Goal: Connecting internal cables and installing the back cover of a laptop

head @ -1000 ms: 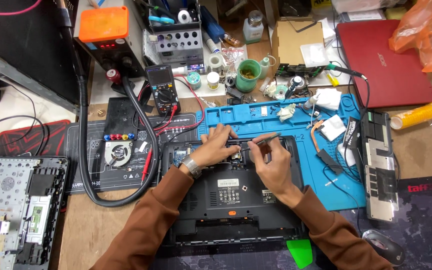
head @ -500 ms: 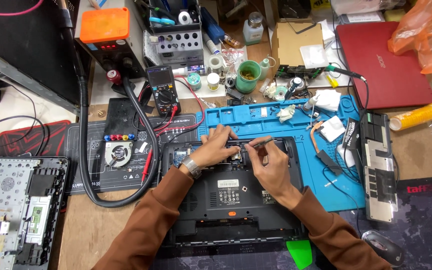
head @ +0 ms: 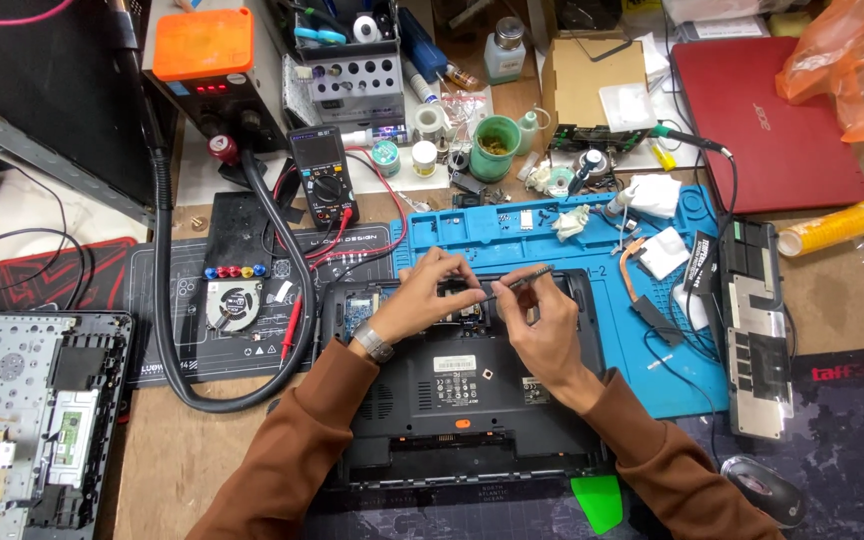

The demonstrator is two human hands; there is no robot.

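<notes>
Right hand (head: pixel 542 322) pinching tweezers (head: pixel 517 284), tip over open laptop (head: pixel 472 400), beside left hand (head: pixel 432 295)

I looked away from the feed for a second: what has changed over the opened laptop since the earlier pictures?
Hardly anything. The right hand still holds the thin tool, tip in the laptop base; the left hand still rests there. Multimeter and fan are unmoved.

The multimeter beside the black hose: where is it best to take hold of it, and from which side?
Probably grip the multimeter across its two long side edges, near the screen end, coming down from above. It lies flat, face up, its body long and narrow. The red leads leave the lower end and the hose runs along its lower left, so the upper end seems freest.
</notes>
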